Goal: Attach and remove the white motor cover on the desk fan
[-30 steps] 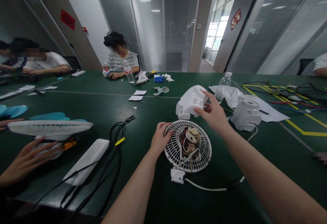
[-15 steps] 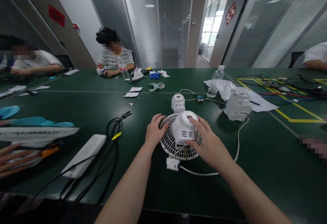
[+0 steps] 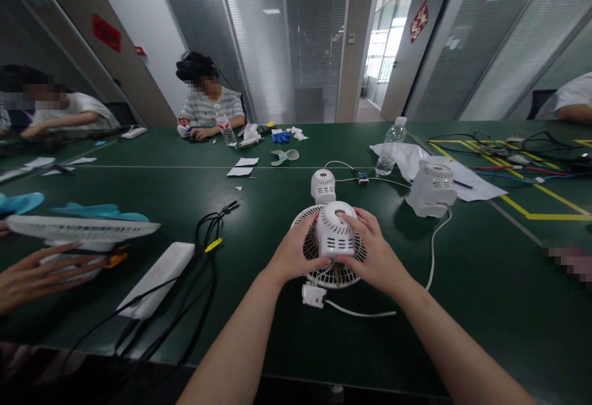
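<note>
A white fan motor housing (image 3: pixel 337 232) with slotted vents is gripped from both sides, over a round white fan grille (image 3: pixel 319 274) lying on the table. My left hand (image 3: pixel 298 251) holds the housing's left side, thumb near its lower front edge. On the opposite side my right hand (image 3: pixel 372 246) wraps round it, fingers on top and thumb at the lower front. Just below the grille lies a small white block (image 3: pixel 314 295) with a white cord (image 3: pixel 361 312). Behind the grille stands a smaller white vented housing (image 3: pixel 323 186).
Another white housing (image 3: pixel 432 189) stands to the right near a water bottle (image 3: pixel 392 146) and white sheet. Left are a white power strip (image 3: pixel 157 278), black cables (image 3: pixel 203 282) and a co-worker's hand (image 3: pixel 50 269) under a fan grille. A clear fan blade (image 3: pixel 284 156) lies farther back.
My left hand has moved from the grille's rim onto the left side of the housing. The co-worker's grille at left has shifted right and tilted slightly.
</note>
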`<state>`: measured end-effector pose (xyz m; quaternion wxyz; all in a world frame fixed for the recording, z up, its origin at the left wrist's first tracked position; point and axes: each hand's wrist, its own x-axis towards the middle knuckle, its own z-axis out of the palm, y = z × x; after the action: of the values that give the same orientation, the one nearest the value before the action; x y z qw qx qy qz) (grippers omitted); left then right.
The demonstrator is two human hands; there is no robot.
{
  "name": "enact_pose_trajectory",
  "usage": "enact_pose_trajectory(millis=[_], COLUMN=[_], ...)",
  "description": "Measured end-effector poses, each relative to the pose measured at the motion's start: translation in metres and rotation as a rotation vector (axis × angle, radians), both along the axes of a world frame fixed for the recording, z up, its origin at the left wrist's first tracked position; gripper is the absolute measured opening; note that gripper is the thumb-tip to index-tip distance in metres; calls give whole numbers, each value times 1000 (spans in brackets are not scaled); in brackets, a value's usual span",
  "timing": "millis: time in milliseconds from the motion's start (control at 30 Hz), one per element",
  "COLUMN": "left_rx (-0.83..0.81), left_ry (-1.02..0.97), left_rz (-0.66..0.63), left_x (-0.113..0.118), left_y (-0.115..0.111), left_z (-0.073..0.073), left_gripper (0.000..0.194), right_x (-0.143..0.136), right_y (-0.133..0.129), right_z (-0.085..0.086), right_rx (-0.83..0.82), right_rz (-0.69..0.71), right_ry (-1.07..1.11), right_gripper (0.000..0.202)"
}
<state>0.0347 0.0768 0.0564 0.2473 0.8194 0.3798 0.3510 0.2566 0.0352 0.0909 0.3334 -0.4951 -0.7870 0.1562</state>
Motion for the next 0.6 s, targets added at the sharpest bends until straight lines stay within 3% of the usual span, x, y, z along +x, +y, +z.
enact_pose_trajectory(millis=[167,267,433,600], left_rx=[22,-9,-61,-88], left_ry=[67,113,160,162], left_rz=[5,-10,-13,3], left_x=[-1,-1,-1,0], left_y=[2,2,1,1], left_z=[-4,-5,-2,0], left_gripper=[110,120,128,127], right_x=[5,6,9,11], right_y=[7,7,8,11], right_z=[-29,-42,-44,-42], right_rx=[79,18,-145,-172], right_rz=[67,77,96,111], right_ry=[146,179,246,265], right_gripper=[85,93,105,107])
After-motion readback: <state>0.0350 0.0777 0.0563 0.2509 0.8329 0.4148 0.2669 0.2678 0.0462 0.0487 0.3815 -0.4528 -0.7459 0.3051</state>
